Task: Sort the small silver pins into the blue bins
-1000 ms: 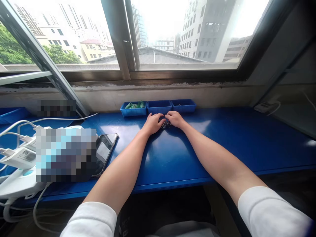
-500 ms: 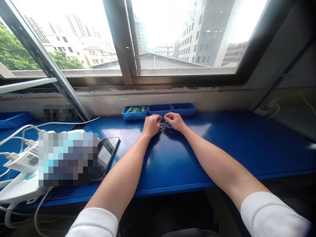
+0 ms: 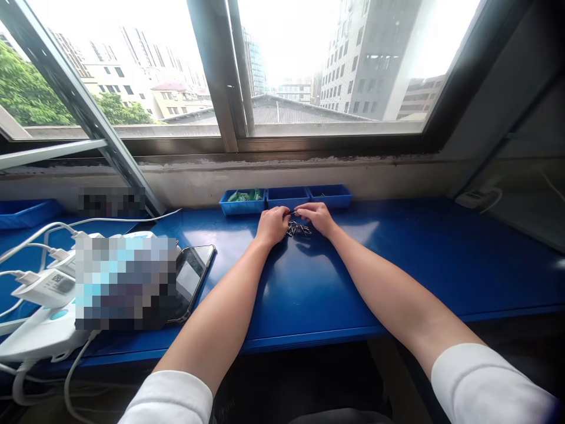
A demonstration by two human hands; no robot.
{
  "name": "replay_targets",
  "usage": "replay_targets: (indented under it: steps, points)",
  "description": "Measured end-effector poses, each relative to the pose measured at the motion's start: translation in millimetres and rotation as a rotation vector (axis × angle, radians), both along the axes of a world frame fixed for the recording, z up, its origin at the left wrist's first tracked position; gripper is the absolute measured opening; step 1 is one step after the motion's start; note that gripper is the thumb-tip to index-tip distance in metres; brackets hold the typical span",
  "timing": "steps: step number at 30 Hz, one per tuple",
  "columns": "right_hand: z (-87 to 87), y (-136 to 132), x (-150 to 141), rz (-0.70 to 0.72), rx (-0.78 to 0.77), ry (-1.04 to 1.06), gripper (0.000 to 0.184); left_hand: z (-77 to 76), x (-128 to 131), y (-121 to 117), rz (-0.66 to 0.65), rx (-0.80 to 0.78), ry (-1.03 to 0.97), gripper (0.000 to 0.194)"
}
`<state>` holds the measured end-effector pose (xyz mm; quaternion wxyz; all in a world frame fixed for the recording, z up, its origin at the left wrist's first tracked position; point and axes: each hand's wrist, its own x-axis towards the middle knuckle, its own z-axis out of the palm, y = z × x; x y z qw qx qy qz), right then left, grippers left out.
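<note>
Head view: a loose heap of small dark metal pins (image 3: 298,229) on the glossy blue work surface (image 3: 397,265), just right of the left hand (image 3: 272,227) and just near of the right hand (image 3: 315,217). Long axes crossing at mixed angles, with no single direction. Left hand curled, knuckles up, fingertips toward the right; right hand curled likewise, fingertips toward the left. One thin dark sliver (image 3: 290,212) at the fingertips, gripped or merely touched: impossible to tell. Farther off, against the wall, three shallow blue plastic trays (image 3: 286,198) in a row, green pieces (image 3: 242,196) in the leftmost. Left of the arms, a black smartphone (image 3: 194,282) beside white chargers (image 3: 44,288).
</note>
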<state>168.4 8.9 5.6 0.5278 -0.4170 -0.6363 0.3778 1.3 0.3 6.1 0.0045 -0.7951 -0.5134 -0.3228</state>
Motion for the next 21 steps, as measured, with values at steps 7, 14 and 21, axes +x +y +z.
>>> replay_targets:
  steps: [7,14,21]
  points:
    - [-6.2,11,7,-0.390,0.101,-0.148,0.025,-7.9,-4,6,0.065,-0.233,0.051,0.058]
    - [-7.0,15,14,-0.563,0.239,-0.386,0.040,-9.0,-5,5,-0.002,-0.333,0.097,0.071]
    - [-8.7,19,17,-0.591,0.179,-0.698,0.058,-10.5,-5,6,-0.023,-0.299,0.130,0.069]
